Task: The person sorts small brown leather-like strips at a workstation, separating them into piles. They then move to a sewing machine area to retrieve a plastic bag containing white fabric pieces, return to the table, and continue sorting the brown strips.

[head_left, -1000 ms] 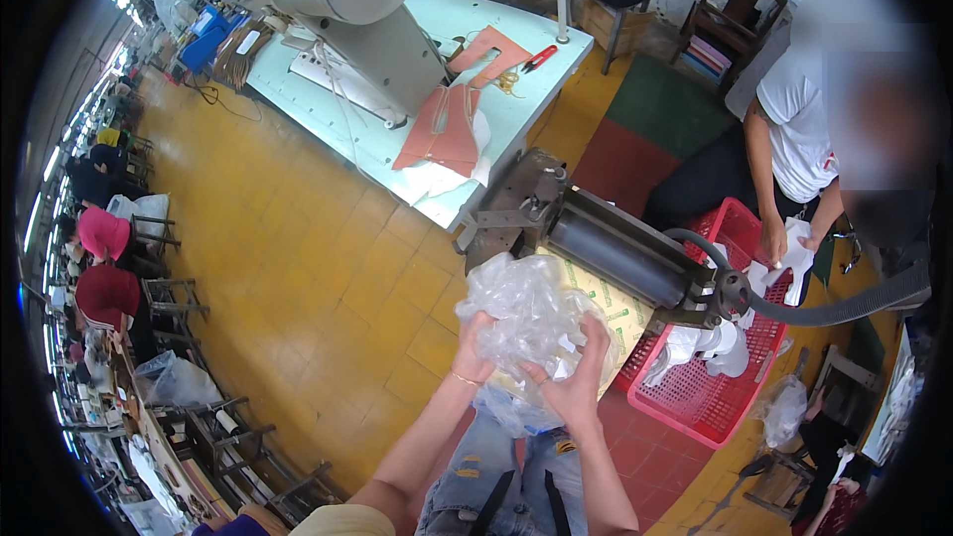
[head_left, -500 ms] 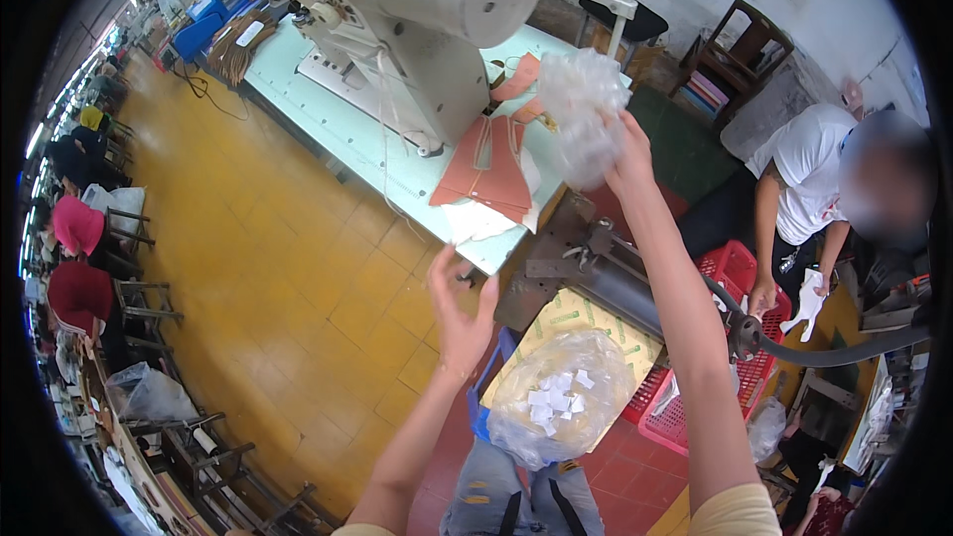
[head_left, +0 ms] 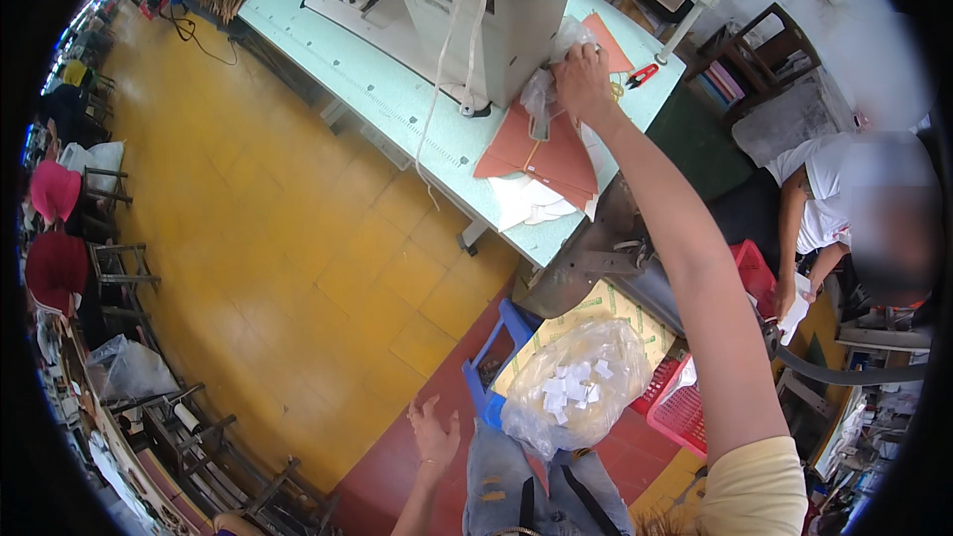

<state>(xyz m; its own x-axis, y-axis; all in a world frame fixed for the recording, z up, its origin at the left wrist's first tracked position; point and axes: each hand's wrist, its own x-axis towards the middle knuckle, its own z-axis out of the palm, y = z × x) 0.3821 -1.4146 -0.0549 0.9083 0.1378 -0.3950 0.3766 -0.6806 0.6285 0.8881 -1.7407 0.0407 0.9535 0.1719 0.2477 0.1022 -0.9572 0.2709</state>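
Observation:
My right hand (head_left: 584,84) reaches out over the sewing table, its bent fingers on a crumpled clear plastic bag (head_left: 539,97) beside the sewing machine column (head_left: 481,35). Just below the bag lies a stack of reddish-orange cut pieces (head_left: 541,154), with white pieces (head_left: 531,203) under its near edge. Down near my lap, my left hand (head_left: 434,437) hangs in the air, fingers apart and holding nothing. To its right, an open clear plastic bag (head_left: 606,357) with small white pieces rests on a cardboard sheet (head_left: 556,323) on a blue stool (head_left: 486,352).
Red-handled thread snips (head_left: 643,75) lie at the table's right side. A machine arm and dark hose (head_left: 844,373) cross the right. Beyond, a co-worker (head_left: 814,203) handles white pieces by red baskets (head_left: 756,276). Stools and other people line the far left.
My right hand has carried the crumpled plastic bag down onto the table beside the machine. My left hand has drawn back from the table edge toward my lap. The view has shifted.

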